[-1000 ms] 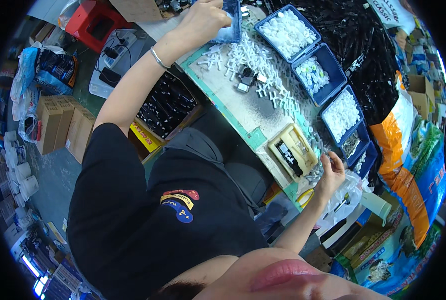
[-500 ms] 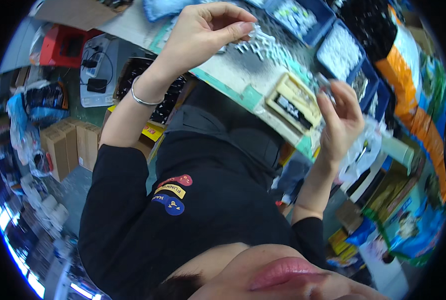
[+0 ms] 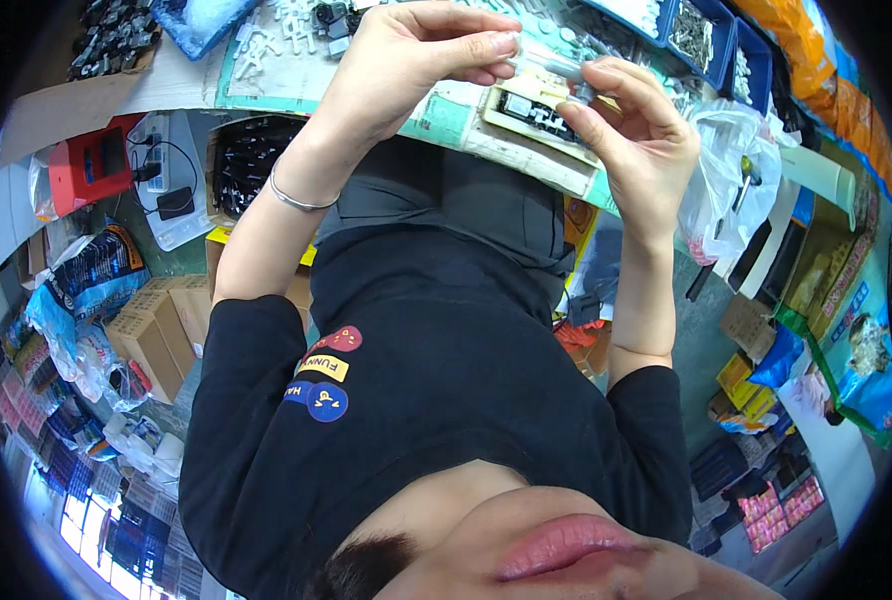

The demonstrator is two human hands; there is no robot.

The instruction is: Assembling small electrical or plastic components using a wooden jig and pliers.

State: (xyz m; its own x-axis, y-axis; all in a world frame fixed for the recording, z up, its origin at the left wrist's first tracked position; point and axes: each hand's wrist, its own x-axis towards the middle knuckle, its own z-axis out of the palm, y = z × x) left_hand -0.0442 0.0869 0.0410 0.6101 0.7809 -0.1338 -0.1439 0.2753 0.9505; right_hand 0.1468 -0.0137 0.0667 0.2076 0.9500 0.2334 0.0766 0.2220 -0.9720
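Note:
Over the near edge of the workbench (image 3: 181, 92), my left hand (image 3: 421, 55) pinches a small pale part between thumb and fingertips; the fingers hide most of it. My right hand (image 3: 646, 135) is closed on a small grey cylindrical part (image 3: 583, 93), held between thumb and bent fingers. A grey rod-like piece (image 3: 554, 66) shows between the two hands, reaching toward the right fingertips; I cannot tell whether the left hand touches it. Just beneath them lies a cream-coloured shallow tray (image 3: 493, 107) with a black and silver piece (image 3: 536, 112) in it.
Loose white parts (image 3: 256, 50) lie on the bench's left. Blue bins (image 3: 701, 40) of small parts line the far right. A white plastic bag (image 3: 731, 160) hangs right of my right hand. Below the bench at left stand a box of black parts (image 3: 251, 165) and a red device (image 3: 91, 165).
My right hand has moved left and up, bringing its grey part close to my left hand. My left hand keeps its pinch. The whole view has turned and shifted.

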